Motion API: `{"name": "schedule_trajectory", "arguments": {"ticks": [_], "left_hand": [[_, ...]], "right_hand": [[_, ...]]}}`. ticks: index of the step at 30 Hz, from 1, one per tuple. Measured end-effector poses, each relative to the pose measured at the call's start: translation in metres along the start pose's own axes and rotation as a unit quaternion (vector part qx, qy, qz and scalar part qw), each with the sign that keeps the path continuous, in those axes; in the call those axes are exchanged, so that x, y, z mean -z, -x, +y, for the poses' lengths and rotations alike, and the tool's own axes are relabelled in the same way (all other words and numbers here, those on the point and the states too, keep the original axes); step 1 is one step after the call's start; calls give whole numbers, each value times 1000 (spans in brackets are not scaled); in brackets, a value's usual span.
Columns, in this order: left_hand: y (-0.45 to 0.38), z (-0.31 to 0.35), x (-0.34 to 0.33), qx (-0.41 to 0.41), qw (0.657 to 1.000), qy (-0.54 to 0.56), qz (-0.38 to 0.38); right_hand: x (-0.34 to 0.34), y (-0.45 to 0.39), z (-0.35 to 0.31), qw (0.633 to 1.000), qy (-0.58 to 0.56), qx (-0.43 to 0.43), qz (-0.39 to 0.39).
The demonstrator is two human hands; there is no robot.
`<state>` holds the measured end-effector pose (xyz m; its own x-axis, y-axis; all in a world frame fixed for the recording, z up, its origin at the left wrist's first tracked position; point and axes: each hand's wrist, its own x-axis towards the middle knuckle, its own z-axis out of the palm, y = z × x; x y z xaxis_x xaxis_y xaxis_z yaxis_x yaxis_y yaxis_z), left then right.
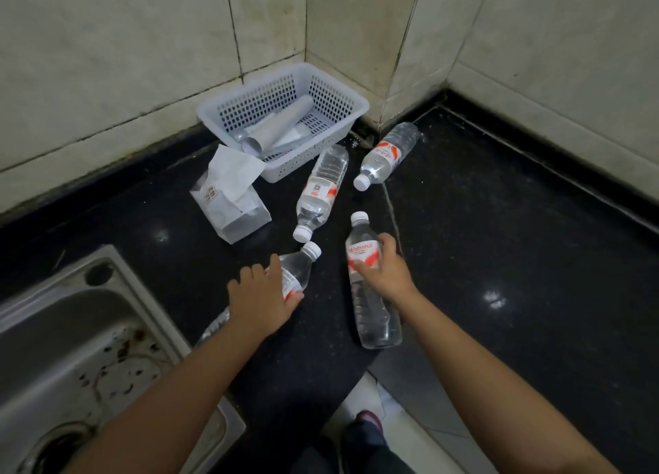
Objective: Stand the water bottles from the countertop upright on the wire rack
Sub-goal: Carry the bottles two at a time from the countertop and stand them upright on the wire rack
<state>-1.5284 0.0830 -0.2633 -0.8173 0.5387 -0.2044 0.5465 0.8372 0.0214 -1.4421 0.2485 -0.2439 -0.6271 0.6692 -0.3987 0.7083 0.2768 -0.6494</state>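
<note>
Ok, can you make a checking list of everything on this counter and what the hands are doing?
Surface: black countertop, shiny, set in a tiled corner.
Job's things: four water bottles, all lying down. Left bottle under the left hand; right bottle under the right hand; middle bottle and far bottle untouched. No wire rack in view.
Clutter: white basket holding rolled papers; tissue pack.
Hands: left hand grips the left bottle; right hand grips the right bottle, fingers over its label.
Cables: nothing seen.
Surroundings: metal sink at the left, stained; tiled walls; floor below.
</note>
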Motion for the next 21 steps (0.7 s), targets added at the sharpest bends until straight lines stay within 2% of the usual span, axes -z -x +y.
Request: {"name": "schedule_trajectory", "arguments": {"ticks": [3, 5, 8, 10, 14, 17, 18, 21], "left_hand": [[-2, -4, -1, -1, 1000, 23, -8], [2, -3, 0, -6, 1000, 25, 0], [9, 1, -5, -19, 999, 44, 16], [10, 2, -9, -22, 996, 73, 51], [10, 2, -9, -16, 999, 40, 30], [19, 9, -6, -23, 998, 30, 43], [23, 15, -4, -25, 998, 30, 44], [33, 40, 2, -49, 996, 4, 80]], "right_hand": [[-20, 1, -12, 999, 34, -3, 15], [-36, 3, -22, 990, 128, -3, 51], [-56, 4, -27, 968, 245, 0, 64], [-60, 2, -26, 963, 263, -6, 65], [-56, 9, -18, 963, 258, -16, 69], [-48, 26, 2, 963, 258, -15, 81], [-44, 33, 11, 957, 277, -13, 91], [-23, 53, 43, 929, 305, 23, 210]]}}
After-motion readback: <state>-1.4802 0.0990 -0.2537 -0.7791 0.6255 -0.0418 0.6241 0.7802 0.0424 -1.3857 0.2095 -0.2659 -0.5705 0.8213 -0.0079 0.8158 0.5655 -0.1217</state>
